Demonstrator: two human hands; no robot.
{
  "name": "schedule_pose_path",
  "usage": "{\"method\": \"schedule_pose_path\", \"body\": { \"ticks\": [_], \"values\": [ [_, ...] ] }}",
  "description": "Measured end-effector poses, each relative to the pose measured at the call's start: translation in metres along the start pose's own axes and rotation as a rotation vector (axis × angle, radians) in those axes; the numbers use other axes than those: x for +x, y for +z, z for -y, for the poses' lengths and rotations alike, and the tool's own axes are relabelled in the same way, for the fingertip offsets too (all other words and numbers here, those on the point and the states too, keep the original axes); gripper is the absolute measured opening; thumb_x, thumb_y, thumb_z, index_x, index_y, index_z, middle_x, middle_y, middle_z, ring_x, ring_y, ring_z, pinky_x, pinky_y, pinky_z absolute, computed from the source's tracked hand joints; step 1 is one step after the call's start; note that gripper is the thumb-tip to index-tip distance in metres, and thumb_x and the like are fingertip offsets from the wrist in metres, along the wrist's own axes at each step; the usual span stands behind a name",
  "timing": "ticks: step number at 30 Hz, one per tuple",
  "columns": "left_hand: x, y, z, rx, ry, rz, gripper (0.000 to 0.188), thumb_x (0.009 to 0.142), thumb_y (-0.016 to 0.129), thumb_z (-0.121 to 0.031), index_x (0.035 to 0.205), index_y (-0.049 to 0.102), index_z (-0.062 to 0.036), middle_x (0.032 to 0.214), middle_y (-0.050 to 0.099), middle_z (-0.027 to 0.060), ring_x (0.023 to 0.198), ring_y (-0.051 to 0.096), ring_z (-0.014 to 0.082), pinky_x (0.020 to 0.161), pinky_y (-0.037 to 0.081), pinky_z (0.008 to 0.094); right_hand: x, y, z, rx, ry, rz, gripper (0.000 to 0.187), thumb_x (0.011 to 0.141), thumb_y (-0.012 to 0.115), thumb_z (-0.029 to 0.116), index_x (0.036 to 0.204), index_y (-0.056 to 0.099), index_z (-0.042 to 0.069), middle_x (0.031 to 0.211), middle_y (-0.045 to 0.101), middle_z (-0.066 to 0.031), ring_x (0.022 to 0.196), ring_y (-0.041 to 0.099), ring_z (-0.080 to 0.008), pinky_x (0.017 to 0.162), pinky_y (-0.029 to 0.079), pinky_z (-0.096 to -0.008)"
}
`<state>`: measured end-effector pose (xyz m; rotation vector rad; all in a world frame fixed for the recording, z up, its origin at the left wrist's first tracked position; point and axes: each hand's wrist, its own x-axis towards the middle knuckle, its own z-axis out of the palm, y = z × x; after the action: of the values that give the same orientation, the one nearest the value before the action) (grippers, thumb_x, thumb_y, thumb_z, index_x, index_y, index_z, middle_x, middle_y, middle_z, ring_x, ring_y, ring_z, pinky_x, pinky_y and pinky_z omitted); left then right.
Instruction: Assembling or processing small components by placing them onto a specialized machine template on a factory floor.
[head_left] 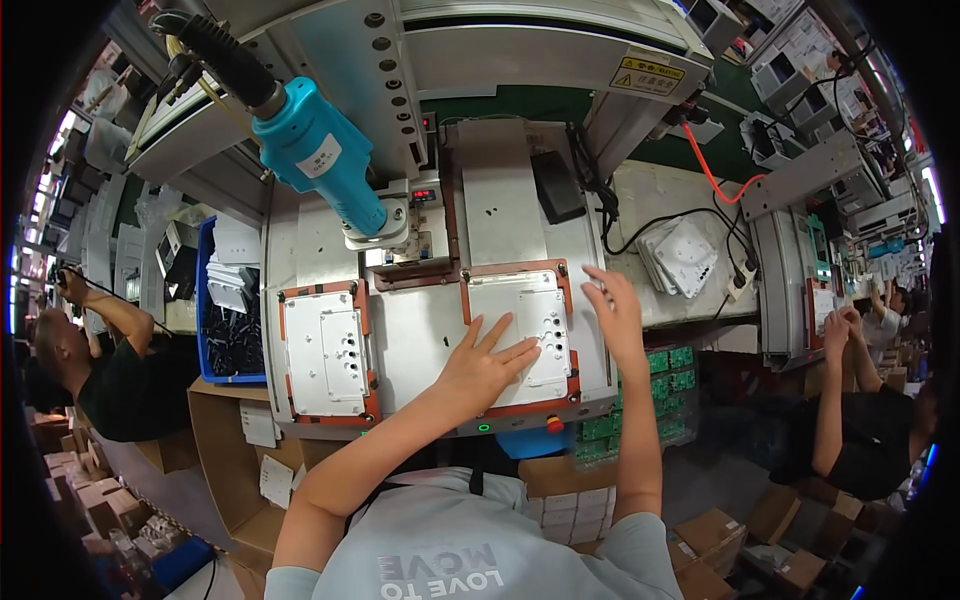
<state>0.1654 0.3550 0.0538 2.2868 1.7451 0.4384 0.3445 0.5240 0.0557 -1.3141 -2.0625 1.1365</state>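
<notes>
My left hand (484, 372) lies with fingers spread over a white plastic panel (546, 368), its fingertips on or just above the surface. That panel rests in a reddish-brown fixture (572, 384) on the machine's metal bed and has a row of small dark holes or parts. Just past the fixture's right side, my right hand (616, 312) is raised, thumb and fingers apart, with nothing visible in it. A second white panel (325, 352) sits in a similar fixture further left, untouched by either hand.
A teal powered tool (322, 152) hangs at upper left above the bed. A blue bin (208, 340) holds white panels and black pieces. Stacked white panels (682, 258) lie right, near cables. A red knob (555, 425) sits on the front edge. Other people work at both sides.
</notes>
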Motion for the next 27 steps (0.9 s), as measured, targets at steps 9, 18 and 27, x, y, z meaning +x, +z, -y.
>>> {"method": "schedule_pose_path", "body": {
  "ticks": [9, 18, 27],
  "values": [
    [0.003, -0.005, 0.006, -0.076, 0.004, 0.065, 0.052, 0.084, 0.065, -0.024, 0.134, 0.051, -0.0205, 0.138, 0.050, -0.0046, 0.137, 0.033, 0.0316, 0.110, 0.028, 0.0553, 0.045, 0.032, -0.036, 0.438, -0.149, 0.211, 0.024, 0.085, 0.066, 0.010, 0.109, 0.063, 0.005, 0.110, 0.054, -0.0028, 0.094, 0.055, -0.0110, 0.085, 0.043, -0.0243],
    [0.004, 0.002, 0.005, -0.047, 0.062, 0.013, 0.053, 0.084, 0.065, -0.024, 0.135, 0.049, -0.0224, 0.139, 0.049, -0.0040, 0.137, 0.032, 0.0309, 0.110, 0.026, 0.0549, -0.038, 0.032, -0.040, 0.332, -0.004, -0.273, 0.034, 0.086, 0.067, 0.015, 0.115, 0.056, 0.001, 0.091, 0.056, -0.0052, 0.079, 0.053, -0.0122, 0.073, 0.046, -0.0272],
    [-0.005, 0.003, 0.011, 0.022, 0.126, -0.015, 0.049, 0.087, 0.062, -0.027, 0.134, 0.051, -0.0206, 0.138, 0.049, -0.0045, 0.135, 0.034, 0.0329, 0.110, 0.026, 0.0550, -0.157, 0.079, -0.003, 0.276, 0.042, -0.575, 0.014, 0.087, 0.063, 0.006, 0.101, 0.067, 0.005, 0.113, 0.058, -0.0088, 0.104, 0.054, -0.0225, 0.083, 0.049, -0.0284]
  ]
}}
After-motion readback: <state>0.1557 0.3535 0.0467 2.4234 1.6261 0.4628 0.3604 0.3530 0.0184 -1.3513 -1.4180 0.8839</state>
